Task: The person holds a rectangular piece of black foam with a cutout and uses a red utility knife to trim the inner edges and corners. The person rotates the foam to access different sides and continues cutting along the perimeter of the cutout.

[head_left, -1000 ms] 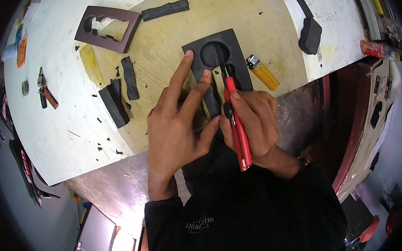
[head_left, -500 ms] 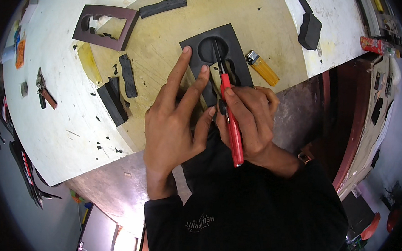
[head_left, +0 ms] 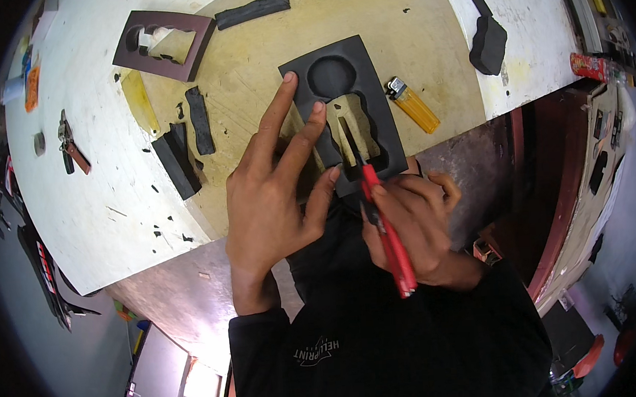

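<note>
A black foam block (head_left: 369, 66) lies at the table's front edge, with a round recess and a longer wavy-edged cutout through which the tan surface shows. My left hand (head_left: 266, 183) has its fingers spread, the fingertips resting along the block's left side. In my right hand (head_left: 421, 225) is a red-handled utility knife (head_left: 396, 255), gripped with the fingers wrapped round it. Its dark blade points away from me over the long cutout; I cannot tell whether the tip touches anything. Just right of the block lies a yellow lighter (head_left: 416, 109).
At the far left sits a maroon-edged foam block (head_left: 191, 24) with similar cutouts. Black foam offcuts (head_left: 177, 160) and a yellow strip (head_left: 137, 100) lie left of my hand. A cutter with a brown handle (head_left: 73, 148) rests farther left. Another black foam piece (head_left: 488, 46) is at the far right.
The knife has been drawn back toward me and tilted, its blade leaving the round recess for the long cutout. My left hand stays nearly in place on the block.
</note>
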`<state>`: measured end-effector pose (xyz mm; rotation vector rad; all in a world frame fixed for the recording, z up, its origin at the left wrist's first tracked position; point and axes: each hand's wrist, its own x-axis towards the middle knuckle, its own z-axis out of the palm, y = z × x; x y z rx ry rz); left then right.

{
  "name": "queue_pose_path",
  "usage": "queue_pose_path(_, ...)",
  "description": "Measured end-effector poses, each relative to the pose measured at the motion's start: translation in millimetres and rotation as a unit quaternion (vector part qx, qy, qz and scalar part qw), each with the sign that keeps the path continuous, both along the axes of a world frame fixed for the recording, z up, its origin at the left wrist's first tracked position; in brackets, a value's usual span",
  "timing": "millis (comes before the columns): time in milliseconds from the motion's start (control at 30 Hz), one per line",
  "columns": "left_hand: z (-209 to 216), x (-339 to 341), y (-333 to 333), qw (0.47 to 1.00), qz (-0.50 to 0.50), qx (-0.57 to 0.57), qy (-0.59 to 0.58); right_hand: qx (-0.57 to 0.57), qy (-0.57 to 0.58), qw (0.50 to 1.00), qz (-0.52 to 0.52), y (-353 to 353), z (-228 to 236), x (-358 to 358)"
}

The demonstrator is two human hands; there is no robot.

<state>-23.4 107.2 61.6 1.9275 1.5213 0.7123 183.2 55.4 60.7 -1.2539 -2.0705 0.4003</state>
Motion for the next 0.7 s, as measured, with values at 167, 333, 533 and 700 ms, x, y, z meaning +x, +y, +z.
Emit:
queue_pose_path(167,1,3,-2,1.000,0.006,-0.003,0.020,-0.027,0.205,0.978,0.009,16,-7,31)
queue_pose_path(333,3,3,1,1.000,0.008,-0.006,0.015,-0.055,0.262,0.953,0.142,70,-11,52)
queue_pose_path(533,4,4,2,1.000,0.011,-0.025,0.009,-0.056,0.252,0.947,0.190,99,-29,54)
queue_pose_path(700,0,6,1,0.999,0.021,-0.024,-0.007,-0.046,0.234,0.951,0.197,100,-34,48)
